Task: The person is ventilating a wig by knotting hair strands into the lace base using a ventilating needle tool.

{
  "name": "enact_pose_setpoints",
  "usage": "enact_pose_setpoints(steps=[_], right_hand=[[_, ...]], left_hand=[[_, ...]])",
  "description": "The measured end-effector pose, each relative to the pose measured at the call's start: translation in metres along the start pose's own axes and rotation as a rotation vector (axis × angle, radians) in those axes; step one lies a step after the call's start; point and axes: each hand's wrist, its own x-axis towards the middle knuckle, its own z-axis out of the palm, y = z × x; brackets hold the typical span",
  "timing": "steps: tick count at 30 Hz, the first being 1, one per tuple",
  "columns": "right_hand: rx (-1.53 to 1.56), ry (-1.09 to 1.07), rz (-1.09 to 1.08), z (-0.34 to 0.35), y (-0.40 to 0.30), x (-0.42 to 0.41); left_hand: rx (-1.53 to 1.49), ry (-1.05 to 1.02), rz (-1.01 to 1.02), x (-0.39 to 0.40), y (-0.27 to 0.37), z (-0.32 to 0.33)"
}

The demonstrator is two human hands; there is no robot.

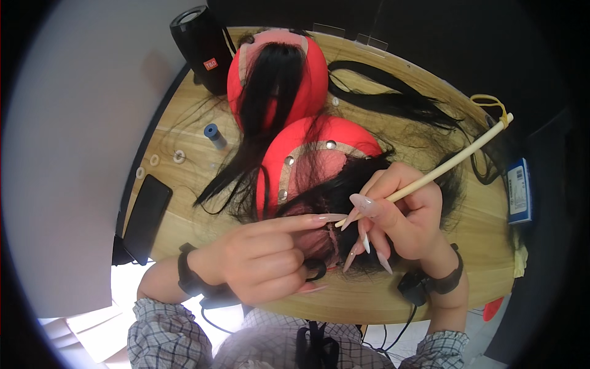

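Observation:
In front of me a red dome-shaped wig block (299, 133) carries a pink mesh wig cap (318, 163), pinned along its beige edge. Black hair (364, 175) is spread over the cap. My right hand (401, 207) grips a slender pale stick tool (451, 161), its lower tip close to the mesh. My left hand (262, 258) is curled around a lock of black hair (316, 269), which loops out beside the fist. Its index finger stretches across the cap and meets the tool's tip. The exact contact there is too small to tell.
Behind stands a second red wig block (318, 83) with black hair. A black speaker (203, 50), blue spool (213, 133), white rings (179, 157) and phone (147, 212) lie left. A hair bundle (392, 99) and a blue-white box (520, 191) are right.

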Motion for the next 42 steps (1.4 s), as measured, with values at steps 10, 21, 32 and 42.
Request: enact_pose_setpoints(steps=[10, 21, 32, 42], right_hand=[[0.066, 0.0, 0.052, 0.002, -0.003, 0.002], [0.06, -0.014, 0.062, 0.0, -0.003, 0.003], [0.248, 0.031, 0.121, 0.002, -0.004, 0.002], [0.247, 0.024, 0.143, 0.0, -0.005, 0.004]], left_hand=[[0.729, -0.057, 0.025, 0.014, 0.025, 0.006], [0.87, -0.264, -0.158, 0.024, 0.026, 0.005], [1.006, -0.499, -0.158, 0.036, 0.038, 0.003], [0.911, -0.531, -0.123, 0.036, 0.038, -0.006]])
